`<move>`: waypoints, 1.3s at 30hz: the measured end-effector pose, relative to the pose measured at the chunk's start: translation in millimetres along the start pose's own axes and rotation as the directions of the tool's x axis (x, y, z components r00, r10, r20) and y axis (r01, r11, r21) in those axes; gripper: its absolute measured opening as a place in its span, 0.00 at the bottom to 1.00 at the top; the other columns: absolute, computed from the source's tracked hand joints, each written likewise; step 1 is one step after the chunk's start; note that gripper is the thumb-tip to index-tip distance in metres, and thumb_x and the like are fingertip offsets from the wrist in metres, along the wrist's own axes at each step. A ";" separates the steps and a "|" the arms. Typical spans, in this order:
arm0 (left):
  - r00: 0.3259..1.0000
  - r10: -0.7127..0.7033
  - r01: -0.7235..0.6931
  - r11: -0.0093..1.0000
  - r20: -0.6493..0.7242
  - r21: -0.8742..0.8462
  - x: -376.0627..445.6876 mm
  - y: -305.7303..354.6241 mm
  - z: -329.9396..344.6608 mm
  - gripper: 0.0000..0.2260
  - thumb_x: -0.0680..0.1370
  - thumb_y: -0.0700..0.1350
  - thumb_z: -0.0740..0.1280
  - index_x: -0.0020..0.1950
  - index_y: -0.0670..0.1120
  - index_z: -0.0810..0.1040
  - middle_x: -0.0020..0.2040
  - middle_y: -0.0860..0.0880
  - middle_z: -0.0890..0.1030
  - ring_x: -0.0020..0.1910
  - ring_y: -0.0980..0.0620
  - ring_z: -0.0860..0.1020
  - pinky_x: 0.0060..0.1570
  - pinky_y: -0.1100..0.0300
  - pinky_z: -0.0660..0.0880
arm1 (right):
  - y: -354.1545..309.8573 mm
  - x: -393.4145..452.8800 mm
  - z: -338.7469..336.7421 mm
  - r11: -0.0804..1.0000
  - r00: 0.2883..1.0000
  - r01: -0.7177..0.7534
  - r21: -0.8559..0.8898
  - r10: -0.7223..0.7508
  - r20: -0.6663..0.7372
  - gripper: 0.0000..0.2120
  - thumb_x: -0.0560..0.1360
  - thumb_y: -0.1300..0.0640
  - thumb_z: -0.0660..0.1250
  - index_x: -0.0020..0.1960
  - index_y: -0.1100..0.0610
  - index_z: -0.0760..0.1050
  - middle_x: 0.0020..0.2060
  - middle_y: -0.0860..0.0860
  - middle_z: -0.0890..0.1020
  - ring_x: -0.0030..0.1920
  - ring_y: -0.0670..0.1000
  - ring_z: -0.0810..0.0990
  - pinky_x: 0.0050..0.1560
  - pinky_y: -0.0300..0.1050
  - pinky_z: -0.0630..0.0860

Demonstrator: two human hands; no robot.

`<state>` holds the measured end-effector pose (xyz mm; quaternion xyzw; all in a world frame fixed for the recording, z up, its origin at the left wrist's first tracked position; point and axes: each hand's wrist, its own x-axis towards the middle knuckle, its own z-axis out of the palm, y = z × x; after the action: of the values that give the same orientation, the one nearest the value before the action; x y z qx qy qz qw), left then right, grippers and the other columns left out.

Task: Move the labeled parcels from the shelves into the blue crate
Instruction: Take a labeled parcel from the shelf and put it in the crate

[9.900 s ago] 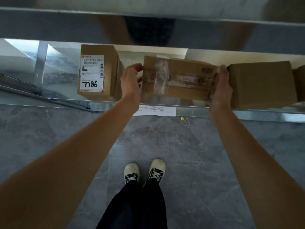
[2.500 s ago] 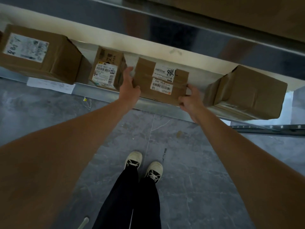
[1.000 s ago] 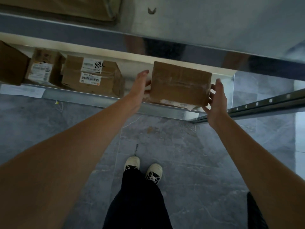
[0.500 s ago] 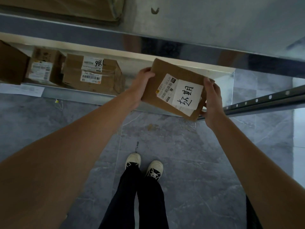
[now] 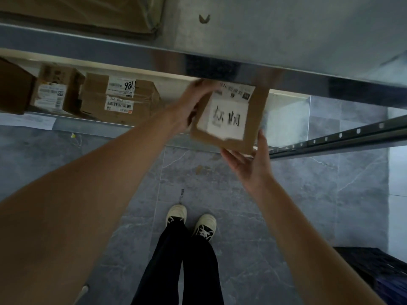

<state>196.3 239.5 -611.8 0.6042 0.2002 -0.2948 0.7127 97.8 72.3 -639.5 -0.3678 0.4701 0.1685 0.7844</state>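
A small brown parcel [image 5: 255,119] with a white handwritten label and a barcode sticker is held in the air in front of the lower shelf [image 5: 92,126]. My left hand [image 5: 193,104] grips its upper left side. My right hand [image 5: 248,159] holds its lower right corner from below, thumb up along the edge. The parcel is blurred by motion. On the shelf to the left stand a parcel marked "98L" [image 5: 120,99] and a smaller labeled parcel [image 5: 55,93]. A dark corner of the blue crate [image 5: 378,269] shows at the bottom right.
A steel upper shelf [image 5: 264,69] runs overhead with a flat package [image 5: 88,16] on it. Another brown box [image 5: 13,86] sits at the far left. A slotted metal rail [image 5: 341,137] lies at the right. My feet [image 5: 189,221] stand on grey tiles.
The parcel came off the shelf and was turned, label face up toward me. It has rotated further, and my right hand has slid under its lower corner.
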 end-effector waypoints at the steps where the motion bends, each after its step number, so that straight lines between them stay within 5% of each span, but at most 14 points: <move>1: 0.997 -0.066 0.065 0.998 0.040 0.011 -0.4 -7.2 -0.9 0.21 0.76 0.50 0.68 0.67 0.47 0.68 0.53 0.43 0.82 0.50 0.44 0.82 0.47 0.50 0.80 | 5.9 -1.0 1.8 1.000 1.000 -0.007 0.024 0.007 0.003 0.25 0.76 0.39 0.63 0.57 0.60 0.78 0.51 0.62 0.84 0.52 0.60 0.84 0.57 0.57 0.79; 4: 0.973 -0.185 0.182 0.983 0.137 0.035 -1.1 -23.1 -1.2 0.27 0.76 0.53 0.68 0.73 0.54 0.63 0.60 0.42 0.80 0.57 0.40 0.80 0.51 0.42 0.79 | 19.4 -0.9 -6.0 0.999 0.999 -0.030 -0.016 0.030 -0.014 0.23 0.77 0.39 0.62 0.56 0.58 0.78 0.48 0.59 0.85 0.54 0.58 0.83 0.59 0.55 0.78; 7: 0.978 -0.150 0.143 0.988 0.146 0.059 -5.3 -29.8 0.5 0.25 0.78 0.54 0.65 0.74 0.56 0.60 0.61 0.43 0.80 0.57 0.42 0.80 0.50 0.43 0.80 | 22.3 -0.2 -19.9 0.957 0.999 -0.047 -0.287 0.037 -0.040 0.22 0.77 0.35 0.57 0.56 0.51 0.75 0.43 0.49 0.83 0.46 0.47 0.81 0.51 0.46 0.74; 10: 0.979 -0.149 0.144 0.989 0.141 0.043 -10.7 -50.1 0.1 0.24 0.79 0.59 0.62 0.73 0.57 0.62 0.62 0.45 0.79 0.59 0.42 0.78 0.57 0.39 0.76 | 17.9 8.2 -30.4 0.871 0.984 0.089 -0.484 -0.152 -0.091 0.21 0.80 0.42 0.54 0.71 0.44 0.64 0.64 0.50 0.77 0.64 0.50 0.75 0.59 0.51 0.69; 12: 0.980 -0.164 0.157 0.985 0.112 0.074 -18.3 -67.2 2.4 0.25 0.78 0.62 0.60 0.73 0.59 0.61 0.63 0.48 0.77 0.60 0.45 0.77 0.59 0.41 0.75 | 13.1 12.9 -33.4 0.865 0.978 0.145 -0.481 -0.198 -0.060 0.19 0.82 0.47 0.50 0.72 0.42 0.64 0.62 0.50 0.80 0.60 0.52 0.79 0.58 0.55 0.77; 16: 0.997 -0.034 0.037 0.998 -0.064 0.043 -28.2 -94.0 14.3 0.22 0.82 0.54 0.56 0.74 0.50 0.58 0.62 0.46 0.77 0.55 0.48 0.79 0.50 0.53 0.78 | 18.8 12.0 -31.8 0.855 0.979 0.151 -0.496 -0.200 -0.047 0.25 0.81 0.37 0.47 0.63 0.47 0.76 0.48 0.49 0.86 0.51 0.51 0.84 0.56 0.56 0.80; 22: 0.982 0.107 -0.086 0.987 -0.157 0.138 -33.5 -103.6 24.7 0.21 0.83 0.50 0.55 0.75 0.45 0.61 0.62 0.46 0.77 0.56 0.51 0.77 0.50 0.63 0.76 | 35.6 7.8 -32.9 0.826 0.967 0.157 -0.541 -0.239 -0.084 0.32 0.74 0.29 0.48 0.68 0.44 0.72 0.55 0.49 0.83 0.55 0.51 0.82 0.60 0.56 0.77; 25: 0.984 0.104 -0.086 0.989 -0.147 0.121 -41.4 -101.8 25.1 0.21 0.83 0.49 0.55 0.75 0.44 0.60 0.65 0.44 0.76 0.61 0.48 0.77 0.58 0.54 0.76 | 35.3 -0.6 -33.0 0.825 0.964 0.164 -0.541 -0.250 -0.089 0.29 0.76 0.31 0.48 0.68 0.45 0.72 0.56 0.49 0.83 0.56 0.51 0.82 0.60 0.55 0.77; 29: 0.985 0.081 -0.065 0.992 -0.153 0.108 -74.7 -97.4 25.9 0.22 0.83 0.48 0.55 0.77 0.45 0.58 0.67 0.44 0.74 0.64 0.47 0.75 0.54 0.60 0.77 | 37.3 -30.8 -30.5 0.803 0.959 0.173 -0.571 -0.270 -0.089 0.25 0.82 0.39 0.47 0.67 0.50 0.72 0.54 0.52 0.83 0.53 0.51 0.81 0.56 0.51 0.77; 31: 0.983 0.062 -0.043 0.993 -0.173 0.112 -94.1 -90.7 25.0 0.22 0.83 0.49 0.56 0.76 0.47 0.60 0.67 0.44 0.75 0.64 0.46 0.75 0.59 0.54 0.76 | 37.3 -51.8 -27.8 0.789 0.954 0.187 -0.585 -0.288 -0.084 0.24 0.83 0.42 0.47 0.65 0.53 0.73 0.53 0.54 0.83 0.53 0.53 0.81 0.58 0.54 0.78; 39: 0.982 0.104 -0.066 0.971 -0.158 0.229 -190.0 -38.4 44.5 0.26 0.79 0.58 0.58 0.75 0.51 0.62 0.67 0.46 0.76 0.64 0.47 0.76 0.64 0.46 0.72 | 20.2 -150.9 -21.0 0.782 0.946 0.212 -0.586 -0.315 -0.078 0.24 0.82 0.41 0.49 0.63 0.54 0.74 0.54 0.55 0.82 0.55 0.55 0.81 0.60 0.58 0.77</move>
<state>26.0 226.1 -510.0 0.7111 0.1996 -0.2320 0.6330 -3.0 82.7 -524.0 -0.6605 0.4075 0.1573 0.6107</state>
